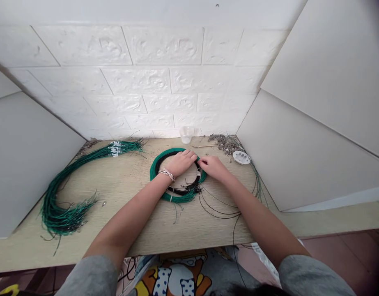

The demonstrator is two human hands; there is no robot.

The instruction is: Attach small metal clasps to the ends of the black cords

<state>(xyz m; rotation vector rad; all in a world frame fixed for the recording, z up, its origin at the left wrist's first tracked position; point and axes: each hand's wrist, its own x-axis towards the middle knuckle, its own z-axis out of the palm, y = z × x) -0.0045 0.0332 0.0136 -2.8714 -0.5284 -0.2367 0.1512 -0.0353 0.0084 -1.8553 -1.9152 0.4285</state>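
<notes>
A coil of green and black wires (177, 196) lies in the middle of a wooden table (136, 230). My left hand (180, 161), with bracelets at the wrist, rests on the coil's far rim, fingers curled over the wires. My right hand (212, 166) meets it at the coil's right side and pinches the wires between fingertips. Loose black wire ends stick out at the coil's lower right.
A long curved bundle of green wires (64, 197) lies at the left. At the back stand a clear plastic cup (186, 134), a pile of wire scraps (224, 142) and a small white dish (241, 157). Thin loose wires (221, 209) trail over the front edge. White panels wall both sides.
</notes>
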